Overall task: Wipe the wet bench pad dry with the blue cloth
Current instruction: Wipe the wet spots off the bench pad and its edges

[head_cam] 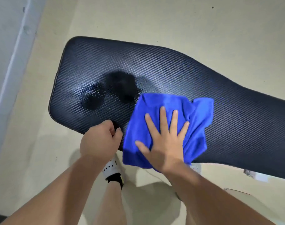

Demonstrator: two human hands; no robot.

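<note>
Fingers (162, 116) spread flat, our right hand (164, 143) pressed the blue cloth (198, 114) on the bench pad (171, 67), left hand (98, 140) gripping its edge; bunched folds, we judged, could smear the wet patches (120, 85).

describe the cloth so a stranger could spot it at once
Find the long black woven-textured bench pad over the pale floor. At its near edge, under the flat right hand, lies the blue cloth. It is the only bright, crumpled thing there.
</note>
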